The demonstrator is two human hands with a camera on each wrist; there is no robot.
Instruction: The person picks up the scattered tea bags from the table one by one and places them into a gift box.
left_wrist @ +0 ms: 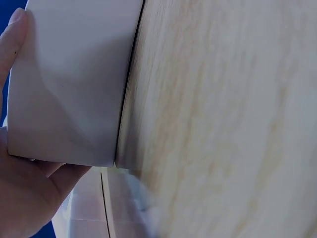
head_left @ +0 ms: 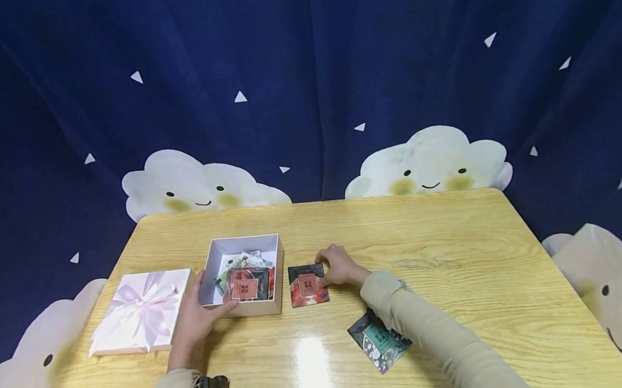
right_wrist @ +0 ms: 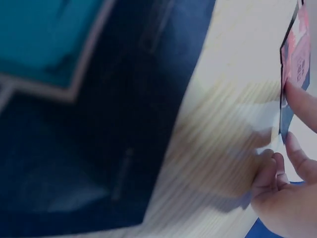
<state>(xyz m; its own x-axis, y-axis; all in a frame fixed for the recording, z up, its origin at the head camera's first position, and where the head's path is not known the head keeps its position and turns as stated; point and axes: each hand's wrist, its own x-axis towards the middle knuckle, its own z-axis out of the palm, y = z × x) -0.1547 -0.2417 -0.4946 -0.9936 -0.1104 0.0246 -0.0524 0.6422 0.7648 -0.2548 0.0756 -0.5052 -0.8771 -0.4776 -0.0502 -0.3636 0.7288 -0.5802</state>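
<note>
My left hand (head_left: 198, 315) grips the near left corner of an open white box (head_left: 275, 305), its thumb along the front wall. In the left wrist view the box wall (left_wrist: 74, 89) fills the space between thumb and fingers. Inside the box lie several sachets, a red and black one (head_left: 245, 289) on top. To the right of the box, my right hand (head_left: 341, 265) pinches the right edge of another red and black sachet (head_left: 304, 288). Below the right forearm a green and black sachet (head_left: 380, 342) lies on the table, partly covered by the sleeve; it looms close in the right wrist view.
A white box lid with a pale ribbon bow (head_left: 145, 310) lies left of the box, beside my left hand. All of this stands on a wooden table (head_left: 451, 249). Behind it hangs a dark blue curtain (head_left: 301, 95) with cloud and triangle shapes.
</note>
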